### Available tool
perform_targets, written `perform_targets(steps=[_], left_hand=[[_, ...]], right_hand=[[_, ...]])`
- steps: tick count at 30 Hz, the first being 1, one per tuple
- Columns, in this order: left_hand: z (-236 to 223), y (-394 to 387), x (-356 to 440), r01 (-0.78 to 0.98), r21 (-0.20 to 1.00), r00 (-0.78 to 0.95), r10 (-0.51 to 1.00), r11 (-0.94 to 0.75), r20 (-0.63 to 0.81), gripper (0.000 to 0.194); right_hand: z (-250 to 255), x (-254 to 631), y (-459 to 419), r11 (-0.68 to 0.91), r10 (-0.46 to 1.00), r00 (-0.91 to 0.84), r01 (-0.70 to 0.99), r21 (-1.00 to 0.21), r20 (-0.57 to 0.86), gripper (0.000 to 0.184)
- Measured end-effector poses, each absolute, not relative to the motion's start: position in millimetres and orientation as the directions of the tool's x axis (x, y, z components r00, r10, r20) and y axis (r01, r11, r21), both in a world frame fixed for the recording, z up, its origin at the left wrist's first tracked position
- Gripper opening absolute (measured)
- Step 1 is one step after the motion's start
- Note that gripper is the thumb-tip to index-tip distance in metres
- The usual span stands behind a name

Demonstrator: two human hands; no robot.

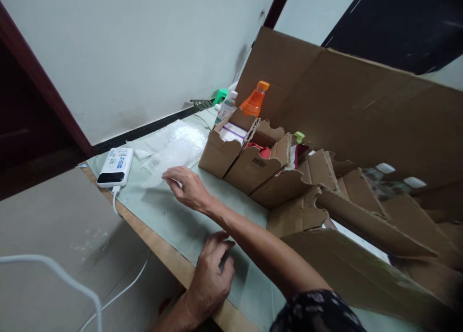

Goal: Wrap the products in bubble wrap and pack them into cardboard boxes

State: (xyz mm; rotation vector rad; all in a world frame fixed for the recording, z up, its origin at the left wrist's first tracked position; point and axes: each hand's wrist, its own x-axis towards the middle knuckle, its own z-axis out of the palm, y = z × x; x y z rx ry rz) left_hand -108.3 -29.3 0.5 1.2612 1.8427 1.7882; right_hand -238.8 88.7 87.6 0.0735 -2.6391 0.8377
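Observation:
My right hand (185,189) reaches across the table at the near edge of the clear bubble wrap (177,146). Its fingers are bent a little and the thumb stands apart; I see nothing held between them. Whether the fingertips touch the wrap I cannot tell. Closer to me, my left hand (212,271) hovers at the table's front edge under my right forearm. Its fingers are loosely curled and apart, with nothing in them. Just right of my right hand stands a cardboard compartment (216,154) with a white and purple box (233,132) inside.
A white power bank (115,165) with a plugged-in cable lies at the table's left edge. More cardboard compartments (343,235) run to the right. Behind them are an orange bottle (254,100), a clear bottle (227,105) and a tall cardboard panel (347,100).

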Motion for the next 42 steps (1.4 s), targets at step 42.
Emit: perform_targets(steps=[42], left_hand=[[32.6, -36.8, -149.2, -0.731, 0.353, -0.679, 0.672, -0.584, -0.296, 0.078]], right_hand=[[90.1, -93.0, 98.3, 0.831, 0.372, -0.707, -0.034, -0.555, 0.601, 0.026]])
